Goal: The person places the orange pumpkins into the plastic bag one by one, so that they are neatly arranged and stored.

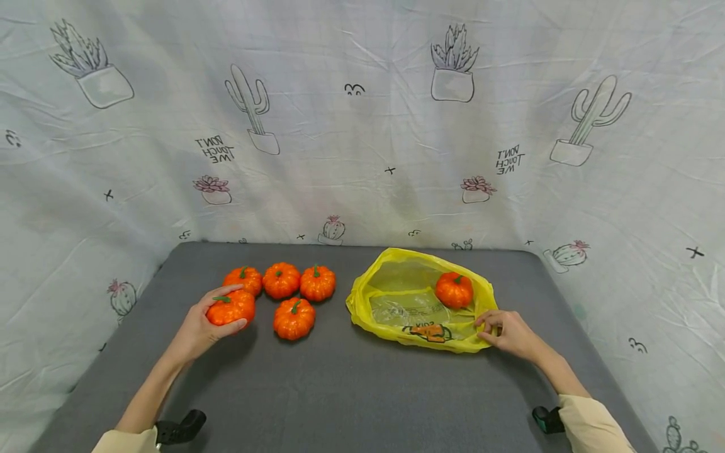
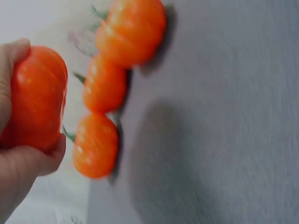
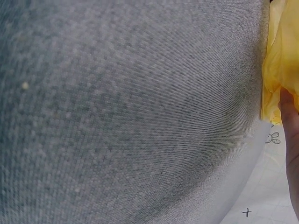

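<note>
My left hand (image 1: 198, 327) grips a small orange pumpkin (image 1: 233, 307) between thumb and fingers, raised above the table at the left. In the left wrist view that pumpkin (image 2: 39, 100) fills the grasp, its underside off the cloth. At the right, a yellow plastic bag (image 1: 370, 319) lies with its mouth spread wide. One orange pumpkin (image 1: 454, 290) sits inside it, toward the right. My right hand (image 1: 510, 333) pinches the bag's right rim between thumb and fingers. The right wrist view catches only part of the yellow bag (image 3: 282, 60) and a finger.
Several more pumpkins stand on the grey table (image 1: 340, 396): a back row with a middle pumpkin (image 1: 281, 280) and a right one (image 1: 318, 283), plus a nearer pumpkin (image 1: 294, 319). A white cactus-print cloth (image 1: 317, 126) hangs behind the table.
</note>
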Demonstrator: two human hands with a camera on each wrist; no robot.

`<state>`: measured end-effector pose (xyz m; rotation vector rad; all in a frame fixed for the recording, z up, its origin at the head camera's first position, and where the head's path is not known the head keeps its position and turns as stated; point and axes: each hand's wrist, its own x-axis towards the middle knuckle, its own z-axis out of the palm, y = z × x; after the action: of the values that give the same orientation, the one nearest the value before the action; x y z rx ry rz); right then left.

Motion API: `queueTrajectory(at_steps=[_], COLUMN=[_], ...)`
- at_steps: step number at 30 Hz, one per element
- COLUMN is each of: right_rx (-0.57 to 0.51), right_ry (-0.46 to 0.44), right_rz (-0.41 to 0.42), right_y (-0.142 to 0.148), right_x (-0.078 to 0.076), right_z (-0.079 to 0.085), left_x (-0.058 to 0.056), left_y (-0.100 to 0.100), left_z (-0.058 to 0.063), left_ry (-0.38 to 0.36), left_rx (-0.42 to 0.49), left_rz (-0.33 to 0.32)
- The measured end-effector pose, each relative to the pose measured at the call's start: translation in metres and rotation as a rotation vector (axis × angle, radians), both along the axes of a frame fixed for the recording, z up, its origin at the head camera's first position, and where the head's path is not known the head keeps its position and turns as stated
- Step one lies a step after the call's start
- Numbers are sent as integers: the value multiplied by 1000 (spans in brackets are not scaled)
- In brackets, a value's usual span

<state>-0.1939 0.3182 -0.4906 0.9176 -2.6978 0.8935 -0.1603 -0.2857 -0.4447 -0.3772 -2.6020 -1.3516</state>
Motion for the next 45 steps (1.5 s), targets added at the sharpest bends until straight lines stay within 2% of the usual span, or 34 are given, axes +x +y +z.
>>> queueTrajectory(at_steps=[7, 11, 17, 21, 27, 34, 40, 45], right_rx=[12, 7, 11, 10, -10, -3, -2, -4], right_ry=[-17, -9, 0, -2, -29, 22, 47, 37], right_rz=[-2, 0, -15, -14, -5, 17, 19, 15], right_y=[0, 1, 1, 1, 0, -2, 0, 1], right_x=[0, 0, -1, -1, 2, 2, -1, -2], right_z=[-1, -1, 1, 5, 6, 5, 2, 0], left_x=[10, 13, 10, 6, 0, -2, -6, -10], left_y=[23, 42, 82, 104, 123, 141, 160, 177], left_z=[21, 36, 62, 71, 78, 80, 78, 75], left_ry=[-47, -71, -132, -147, -153, -212, -282, -309], left_rx=[41, 74, 142, 149, 122, 145, 219, 287], left_rz=[-46, -85, -168, -224, -263, -297, -356, -395])
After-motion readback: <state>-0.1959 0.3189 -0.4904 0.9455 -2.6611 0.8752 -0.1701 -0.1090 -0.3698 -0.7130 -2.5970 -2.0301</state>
